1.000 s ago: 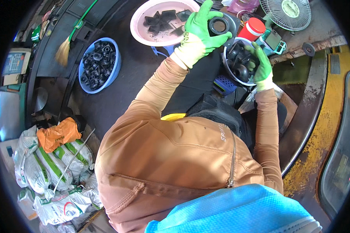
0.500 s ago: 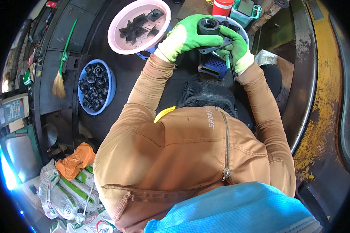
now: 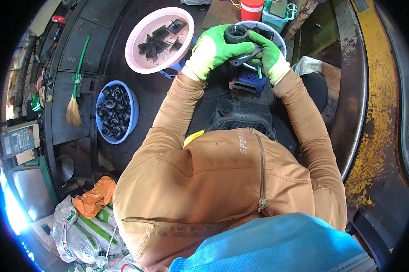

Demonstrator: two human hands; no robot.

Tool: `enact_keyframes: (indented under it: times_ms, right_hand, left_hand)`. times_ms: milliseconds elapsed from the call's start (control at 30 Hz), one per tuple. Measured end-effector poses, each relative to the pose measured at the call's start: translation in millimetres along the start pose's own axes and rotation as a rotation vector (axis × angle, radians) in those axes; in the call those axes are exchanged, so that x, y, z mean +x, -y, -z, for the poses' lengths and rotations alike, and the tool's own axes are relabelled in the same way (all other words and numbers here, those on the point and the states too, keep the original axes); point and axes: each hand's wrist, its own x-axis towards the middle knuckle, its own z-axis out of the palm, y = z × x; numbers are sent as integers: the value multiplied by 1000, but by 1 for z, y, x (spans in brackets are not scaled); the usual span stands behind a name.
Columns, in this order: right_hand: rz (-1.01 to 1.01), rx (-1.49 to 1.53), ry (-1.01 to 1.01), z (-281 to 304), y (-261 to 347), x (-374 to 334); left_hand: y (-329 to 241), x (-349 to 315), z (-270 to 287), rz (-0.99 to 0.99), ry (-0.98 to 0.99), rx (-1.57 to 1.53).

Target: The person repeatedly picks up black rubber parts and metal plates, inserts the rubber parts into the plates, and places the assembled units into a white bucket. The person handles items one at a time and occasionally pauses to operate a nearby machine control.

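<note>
The left hand (image 3: 215, 51) is clamping a black flanged part (image 3: 237, 36) around its neck while the right hand (image 3: 270, 56) is gripping its flange.

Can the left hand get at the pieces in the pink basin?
Probably yes: the pink basin stands just left of the left hand, and nothing seems to block the pieces inside. The hand is gripping a black part, though, so it would likely have to let go first.
</note>
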Motion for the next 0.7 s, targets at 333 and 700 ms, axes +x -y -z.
enact_keyframes:
  times_ms: [333,700]
  right_hand:
    - [741,-937,35,11,10,8]
    - [1222,-1603,91,10,15,1]
  left_hand:
    - [1,5,24,-520,-370,729]
    - [7,6,17,-490,-296,848]
